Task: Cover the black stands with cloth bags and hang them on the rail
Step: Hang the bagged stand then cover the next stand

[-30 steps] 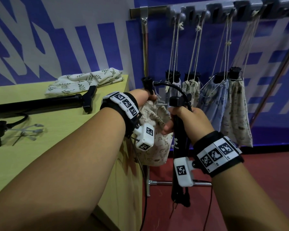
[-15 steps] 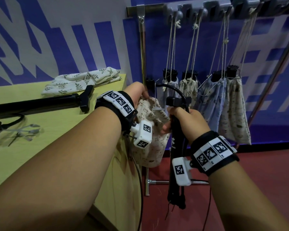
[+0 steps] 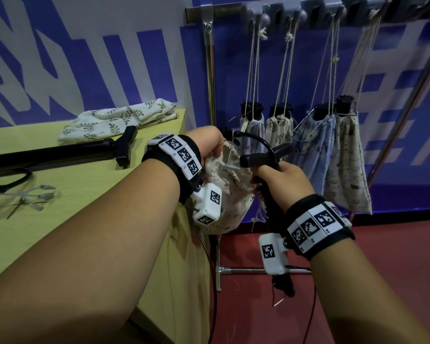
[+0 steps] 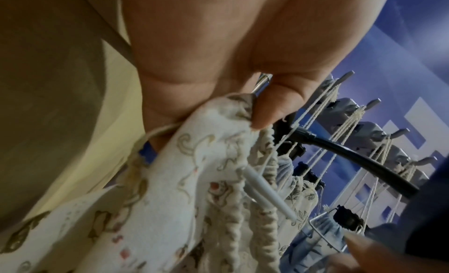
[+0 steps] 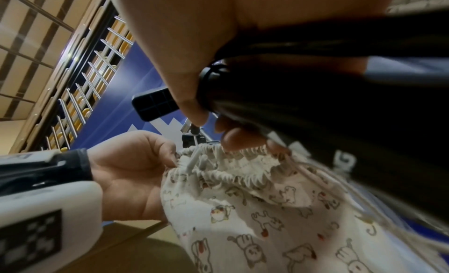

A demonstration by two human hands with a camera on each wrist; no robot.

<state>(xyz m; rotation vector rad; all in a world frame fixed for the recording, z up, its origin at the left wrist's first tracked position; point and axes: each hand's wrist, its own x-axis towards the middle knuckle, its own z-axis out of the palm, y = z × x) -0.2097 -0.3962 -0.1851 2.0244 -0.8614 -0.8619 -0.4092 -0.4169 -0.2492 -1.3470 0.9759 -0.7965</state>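
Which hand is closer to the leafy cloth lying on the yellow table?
Left. The left hand is just right of the table edge, nearer the leafy cloth; the right hand is farther right, holding the black stand.

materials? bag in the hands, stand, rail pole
Bag: woven cotton-like cloth, matte, gathered hem, printed animals.
Stand: looks like black plastic or coated metal, slight sheen; cannot tell which.
Rail pole: bare metal, shiny silver reflections.
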